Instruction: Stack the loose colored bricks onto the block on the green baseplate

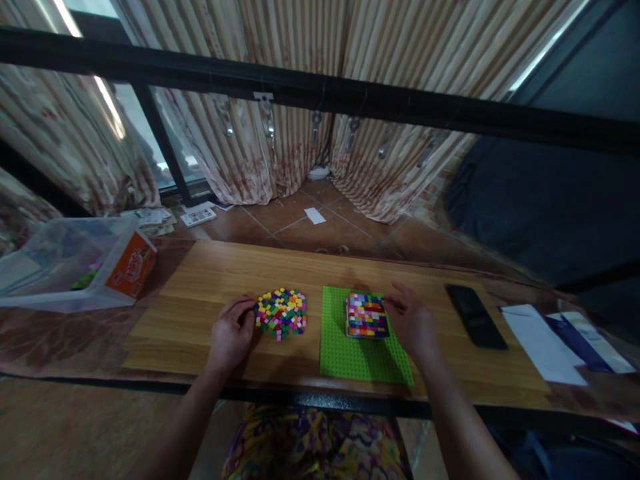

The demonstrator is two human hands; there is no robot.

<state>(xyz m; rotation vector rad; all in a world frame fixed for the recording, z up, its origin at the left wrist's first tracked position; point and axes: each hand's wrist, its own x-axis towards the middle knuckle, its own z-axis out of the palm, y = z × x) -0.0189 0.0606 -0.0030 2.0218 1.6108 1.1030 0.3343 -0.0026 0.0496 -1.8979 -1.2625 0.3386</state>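
Note:
A pile of small colourful toy bricks point(281, 312) lies loose on the wooden board. At its left edge is my left hand point(233, 330), fingers bent and touching the outer bricks, with a gap between thumb and forefinger. To the right, a green studded baseplate point(367, 368) carries a block built of multicoloured bricks point(367, 316) in rows. My right hand point(411, 320) is at the block's upper right corner, thumb and forefinger pinched together. Whatever is between those fingertips is too small to make out.
A black phone point(477, 316) lies on the board's right, beside white paper point(543, 345) and a blue-and-white packet point(590, 341). On the left stands a clear plastic box point(65, 267) with an orange label. A dark metal rail point(320, 93) crosses in front of striped curtains.

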